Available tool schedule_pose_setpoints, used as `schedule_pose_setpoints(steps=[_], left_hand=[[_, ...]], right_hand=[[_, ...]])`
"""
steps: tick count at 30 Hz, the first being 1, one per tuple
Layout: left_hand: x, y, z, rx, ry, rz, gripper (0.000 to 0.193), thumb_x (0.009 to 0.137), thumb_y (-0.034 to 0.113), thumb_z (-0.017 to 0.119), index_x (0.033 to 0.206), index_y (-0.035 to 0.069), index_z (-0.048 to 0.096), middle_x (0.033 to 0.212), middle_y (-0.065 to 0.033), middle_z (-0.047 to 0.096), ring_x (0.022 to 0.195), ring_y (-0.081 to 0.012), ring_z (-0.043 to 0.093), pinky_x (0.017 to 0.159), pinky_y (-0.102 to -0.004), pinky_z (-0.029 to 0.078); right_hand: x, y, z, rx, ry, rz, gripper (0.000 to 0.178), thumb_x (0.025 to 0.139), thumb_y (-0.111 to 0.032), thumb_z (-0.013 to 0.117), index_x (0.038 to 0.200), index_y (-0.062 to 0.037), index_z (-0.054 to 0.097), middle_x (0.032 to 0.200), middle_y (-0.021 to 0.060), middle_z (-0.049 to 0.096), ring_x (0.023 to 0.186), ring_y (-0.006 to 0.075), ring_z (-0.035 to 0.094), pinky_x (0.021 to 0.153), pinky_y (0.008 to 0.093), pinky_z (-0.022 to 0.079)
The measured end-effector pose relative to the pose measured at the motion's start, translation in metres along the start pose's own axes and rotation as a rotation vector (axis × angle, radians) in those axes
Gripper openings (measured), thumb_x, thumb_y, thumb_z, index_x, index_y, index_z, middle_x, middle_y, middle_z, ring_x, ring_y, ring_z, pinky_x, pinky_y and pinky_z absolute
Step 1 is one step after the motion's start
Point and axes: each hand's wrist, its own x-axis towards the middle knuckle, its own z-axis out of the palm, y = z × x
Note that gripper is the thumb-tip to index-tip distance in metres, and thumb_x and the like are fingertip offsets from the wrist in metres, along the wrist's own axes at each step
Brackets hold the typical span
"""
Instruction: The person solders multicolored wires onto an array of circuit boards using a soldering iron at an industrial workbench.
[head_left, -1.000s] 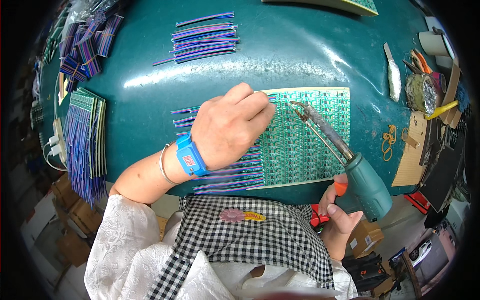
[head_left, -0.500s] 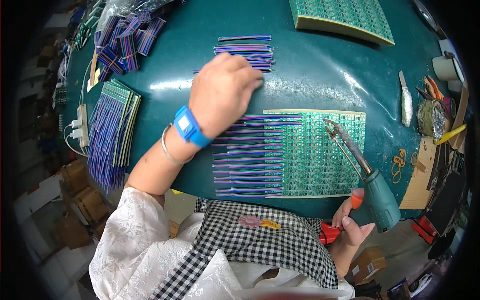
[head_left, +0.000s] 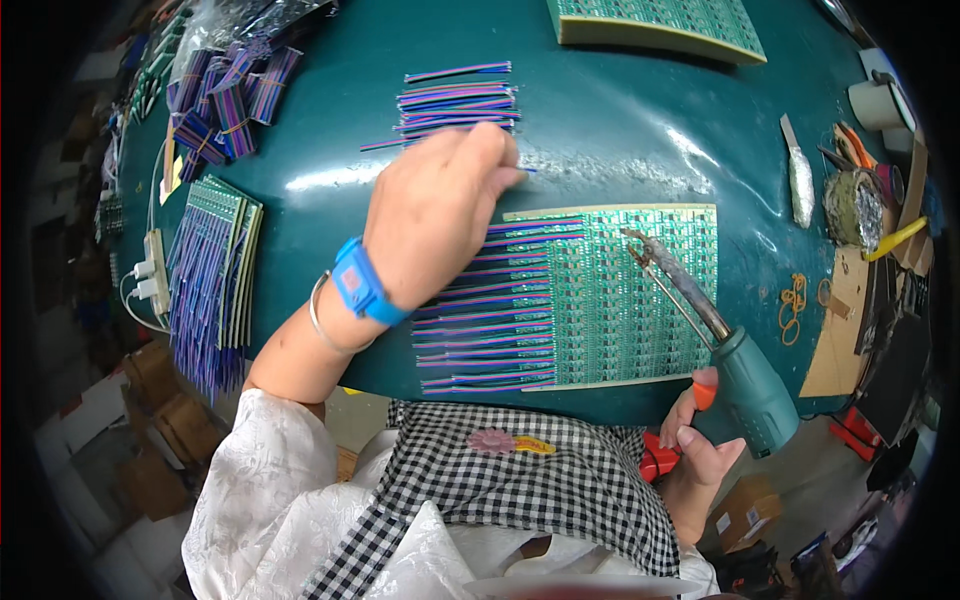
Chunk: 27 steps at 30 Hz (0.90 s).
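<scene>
My left hand (head_left: 432, 205) hovers between the pile of loose ribbon wires (head_left: 458, 100) and the circuit board panel (head_left: 640, 320), fingers pinched. A short piece of ribbon wire (head_left: 529, 170) pokes out past the fingertips; the rest of it is hidden. In my right hand (head_left: 700, 452), a soldering gun (head_left: 756, 395) with a green handle and an orange trigger is gripped. Its tip and thin feed tube lie over the upper part of the panel. Along the panel's left side, several blue, pink and black ribbon wires (head_left: 485, 343) lie in rows, their ends on the board.
At left, a stack of wired panels (head_left: 205, 290) leans near a white power strip (head_left: 152, 270). Bundled wires (head_left: 235, 100) lie behind it. Another panel stack (head_left: 660, 30) stands at the back. Rubber bands (head_left: 791, 310), a knife (head_left: 798, 175) and a tape roll (head_left: 853, 210) are on the right.
My left hand has drawn back from the loose wires toward the panel, and a wire end now shows at its fingertips. The whole view has shifted slightly; my right hand keeps its hold.
</scene>
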Motion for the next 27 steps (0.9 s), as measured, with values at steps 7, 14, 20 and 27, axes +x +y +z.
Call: schedule_pose_setpoints(steps=[7,14,20,27], left_hand=[[-0.025,0.025,0.022,-0.214,-0.118,0.161,0.027,0.073,-0.003,0.069,0.100,0.002,0.069,0.088,-0.0087,0.065,0.075,-0.0258,0.065,0.062,-0.0360,0.054],[-0.029,0.028,0.033,-0.250,-0.105,0.129,0.035,0.066,-0.011,0.070,0.099,0.001,0.073,0.088,-0.0084,0.063,0.073,-0.0250,0.062,0.061,-0.0349,0.051],[-0.032,0.026,0.036,-0.248,-0.088,0.131,0.037,0.064,-0.010,0.070,0.099,0.002,0.074,0.088,-0.0081,0.063,0.073,-0.0244,0.061,0.060,-0.0350,0.051],[-0.031,0.025,0.035,-0.248,-0.104,0.135,0.037,0.063,-0.009,0.070,0.099,0.001,0.074,0.088,-0.0084,0.062,0.073,-0.0241,0.061,0.060,-0.0344,0.050]], right_hand=[[-0.011,0.001,0.000,-0.059,0.015,0.063,0.065,0.074,-0.005,0.072,0.133,0.0105,0.050,0.074,0.0093,0.056,0.057,0.0158,0.054,0.052,0.0270,0.046],[-0.015,0.001,-0.002,-0.170,0.035,0.129,0.059,0.070,-0.003,0.071,0.125,0.0107,0.055,0.072,0.0068,0.058,0.058,0.0152,0.056,0.057,0.0278,0.048],[-0.006,-0.004,0.008,-0.149,0.065,0.191,0.053,0.067,0.001,0.068,0.118,0.0115,0.059,0.074,0.0045,0.062,0.062,0.0142,0.058,0.062,0.0284,0.048],[-0.006,0.002,0.003,-0.184,0.026,0.171,0.051,0.066,0.003,0.067,0.117,0.0086,0.060,0.074,0.0049,0.062,0.060,0.0138,0.056,0.062,0.0287,0.048]])
